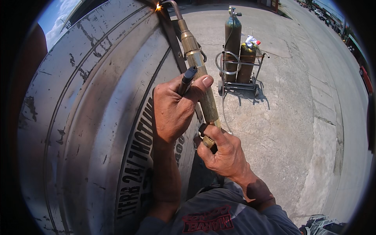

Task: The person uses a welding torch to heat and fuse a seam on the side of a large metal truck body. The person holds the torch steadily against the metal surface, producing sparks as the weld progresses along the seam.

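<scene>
A brass gas torch [196, 58] slants up through the middle of the view, its bent tip at the top beside a small orange flame [158, 7]. My left hand [171, 109] is wrapped round the torch handle. A short black stick, lighter-like [187, 80], is tucked by its thumb. Lower down, my right hand [229, 154] pinches a brass valve knob [208, 141] at the torch's base. Close to the flame is the edge of a large grey metal panel [98, 94], scraped and printed with dark lettering.
Two gas cylinders [232, 47] stand on a wheeled cart [239, 85] on the concrete ground, with a coiled hose [228, 73] at its side. A thin hose trails from the cart toward me. A road and parked vehicles [317, 13] lie far right.
</scene>
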Motion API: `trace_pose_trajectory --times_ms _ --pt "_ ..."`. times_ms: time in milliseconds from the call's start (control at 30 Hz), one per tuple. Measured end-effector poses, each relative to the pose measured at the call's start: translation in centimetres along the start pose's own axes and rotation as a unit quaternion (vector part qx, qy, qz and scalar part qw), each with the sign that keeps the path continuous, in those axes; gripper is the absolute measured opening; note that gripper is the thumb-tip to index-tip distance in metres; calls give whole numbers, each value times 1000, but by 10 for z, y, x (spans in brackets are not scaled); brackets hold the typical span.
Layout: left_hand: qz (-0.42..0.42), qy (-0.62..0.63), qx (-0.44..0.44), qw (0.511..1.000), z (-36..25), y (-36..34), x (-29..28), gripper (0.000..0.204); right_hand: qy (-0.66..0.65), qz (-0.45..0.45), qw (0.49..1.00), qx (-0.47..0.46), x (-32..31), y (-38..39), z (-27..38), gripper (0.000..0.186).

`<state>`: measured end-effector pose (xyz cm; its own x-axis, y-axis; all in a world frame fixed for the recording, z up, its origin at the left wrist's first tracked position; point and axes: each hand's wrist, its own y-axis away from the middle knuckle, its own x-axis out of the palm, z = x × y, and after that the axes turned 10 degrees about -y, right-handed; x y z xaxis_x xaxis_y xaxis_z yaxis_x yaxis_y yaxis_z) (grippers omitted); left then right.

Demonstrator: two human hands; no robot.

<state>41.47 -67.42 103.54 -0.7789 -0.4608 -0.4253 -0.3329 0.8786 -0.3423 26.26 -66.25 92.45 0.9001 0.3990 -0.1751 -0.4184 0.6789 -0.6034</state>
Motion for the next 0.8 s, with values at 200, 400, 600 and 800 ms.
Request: trace_pose_trajectory --times_ms 200,400,600,800 --pt "-3 -12 7 1000 0 -1 -1 27 -10 9 1000 19 0 -1 2 37" --pt "-32 15 54 998 7 -3 5 32 -6 7 1000 25 0 -3 2 36" --pt "-27 7 55 998 8 -4 4 32 1 8 1000 27 2 -4 2 35" --pt "-33 8 61 998 8 -4 5 33 4 14 999 33 1 -4 3 35"
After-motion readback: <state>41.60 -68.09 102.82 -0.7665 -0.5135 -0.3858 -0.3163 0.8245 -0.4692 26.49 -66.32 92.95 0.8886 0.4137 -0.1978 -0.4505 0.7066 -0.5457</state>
